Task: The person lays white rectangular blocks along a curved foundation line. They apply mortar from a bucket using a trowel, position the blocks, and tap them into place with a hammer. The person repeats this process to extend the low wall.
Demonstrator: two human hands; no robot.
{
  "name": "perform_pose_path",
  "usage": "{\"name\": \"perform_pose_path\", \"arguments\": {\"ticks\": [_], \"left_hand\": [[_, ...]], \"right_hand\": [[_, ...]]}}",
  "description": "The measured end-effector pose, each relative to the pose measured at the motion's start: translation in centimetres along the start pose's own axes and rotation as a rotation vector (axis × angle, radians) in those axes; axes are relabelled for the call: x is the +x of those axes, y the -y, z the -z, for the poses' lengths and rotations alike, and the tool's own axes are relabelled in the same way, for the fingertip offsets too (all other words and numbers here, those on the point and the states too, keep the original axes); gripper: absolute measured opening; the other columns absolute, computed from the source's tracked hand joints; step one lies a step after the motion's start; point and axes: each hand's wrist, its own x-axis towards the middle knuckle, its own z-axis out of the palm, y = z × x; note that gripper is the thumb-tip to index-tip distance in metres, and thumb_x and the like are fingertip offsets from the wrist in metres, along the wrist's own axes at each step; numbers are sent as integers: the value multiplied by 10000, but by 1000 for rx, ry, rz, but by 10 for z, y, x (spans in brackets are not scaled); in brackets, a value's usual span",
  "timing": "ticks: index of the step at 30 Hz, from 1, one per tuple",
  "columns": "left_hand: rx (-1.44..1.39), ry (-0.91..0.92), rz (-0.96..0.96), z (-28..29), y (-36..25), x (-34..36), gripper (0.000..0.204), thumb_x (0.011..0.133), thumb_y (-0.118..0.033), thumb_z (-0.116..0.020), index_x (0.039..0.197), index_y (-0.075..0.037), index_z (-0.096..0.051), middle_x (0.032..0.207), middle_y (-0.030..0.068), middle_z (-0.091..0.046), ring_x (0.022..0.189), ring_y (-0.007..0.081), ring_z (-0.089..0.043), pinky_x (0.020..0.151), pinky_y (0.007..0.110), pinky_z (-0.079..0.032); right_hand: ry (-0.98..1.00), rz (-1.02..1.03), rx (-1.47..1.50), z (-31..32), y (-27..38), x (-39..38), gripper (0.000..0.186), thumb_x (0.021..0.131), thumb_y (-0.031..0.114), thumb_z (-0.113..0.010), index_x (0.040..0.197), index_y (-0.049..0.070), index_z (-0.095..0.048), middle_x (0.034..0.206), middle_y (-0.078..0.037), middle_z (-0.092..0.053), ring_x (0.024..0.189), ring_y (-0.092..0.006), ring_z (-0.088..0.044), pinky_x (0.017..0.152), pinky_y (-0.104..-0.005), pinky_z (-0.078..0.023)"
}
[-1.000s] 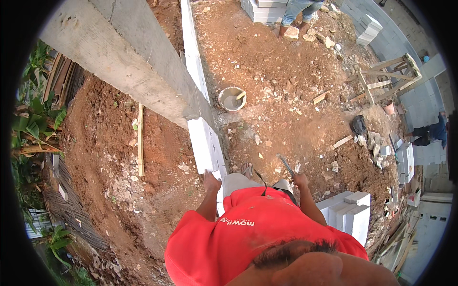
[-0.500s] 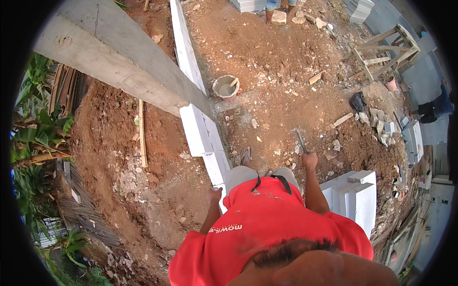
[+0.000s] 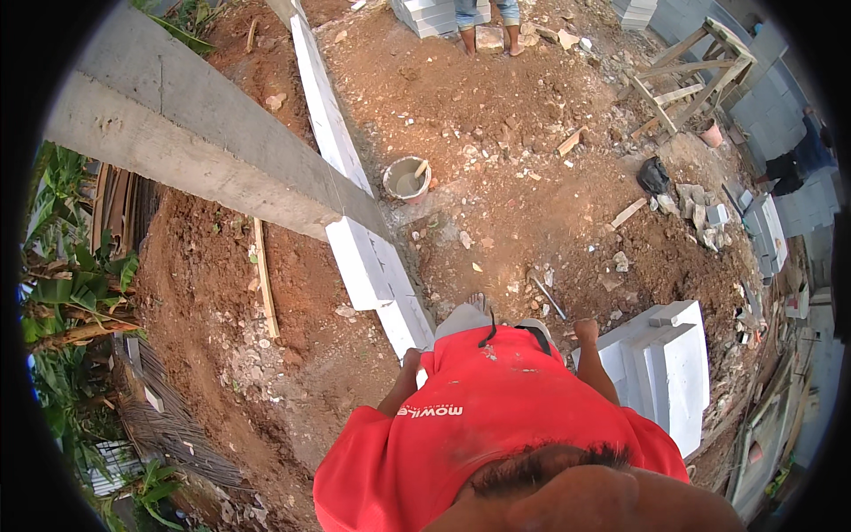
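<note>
My left hand [image 3: 410,359] is low beside the row of white blocks [image 3: 404,324], at the near end of the low wall; its fingers are too small and hidden to read. Off to the right, my right hand [image 3: 585,331] hangs between a slim grey hammer-like tool [image 3: 549,299] and a stack of white blocks [image 3: 660,359]. The tool lies on the dirt, apart from that hand. How the right fingers are curled does not show clearly. One larger white block [image 3: 359,266] sits on the wall against a grey concrete column [image 3: 222,146].
A bucket of grey mortar [image 3: 407,180] with a wooden-handled tool stands right of the wall. Farther off are a person's bare legs [image 3: 487,22], a wooden trestle [image 3: 691,80], a black bag [image 3: 653,176] and rubble. A plank [image 3: 265,279] lies on the left soil.
The grey tool has left my right hand and now lies on the ground. That hand has drawn back nearer my body. The view has shifted slightly, and my left hand stays by the wall.
</note>
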Motion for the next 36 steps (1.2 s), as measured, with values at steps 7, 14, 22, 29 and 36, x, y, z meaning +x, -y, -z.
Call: {"name": "perform_pose_path", "arguments": {"ticks": [7,14,22,29,36], "left_hand": [[-249,-614,-198,102,-160,75,485,786,-455,-819,888,18,-790,898,166,-796,905,330,-776,870,449,-603],[-459,-299,-342,162,-261,83,307,855,-327,-837,941,-37,-786,838,70,-785,732,168,-747,711,316,-561],[-275,-570,-81,116,-123,97,310,836,-253,-842,1000,-2,-763,873,106,-779,713,182,-733,647,348,-560],[-377,-267,45,27,-61,29,391,778,-344,-847,931,9,-773,803,105,-764,657,239,-708,621,398,-579],[-721,-414,398,-41,-135,-13,739,720,-432,-866,1212,96,-706,1115,240,-762,985,359,-754,856,443,-607]], "right_hand": [[-24,-17,284,-119,-95,96,244,937,104,-525,1080,27,-707,924,-220,-754,707,-345,-771,472,-500,-560],[200,290,572,-64,-73,88,241,914,117,-555,1013,24,-754,841,-138,-770,740,-298,-773,523,-418,-590],[373,-21,710,-30,62,58,263,921,53,-550,1056,-130,-682,1010,-227,-768,807,-340,-776,462,-402,-576],[544,-147,769,-29,48,144,252,942,63,-511,950,-96,-706,920,-211,-766,713,-343,-774,468,-404,-616],[523,458,-29,28,78,173,215,905,49,-566,856,-123,-685,834,-224,-741,705,-330,-784,525,-421,-656]]}}
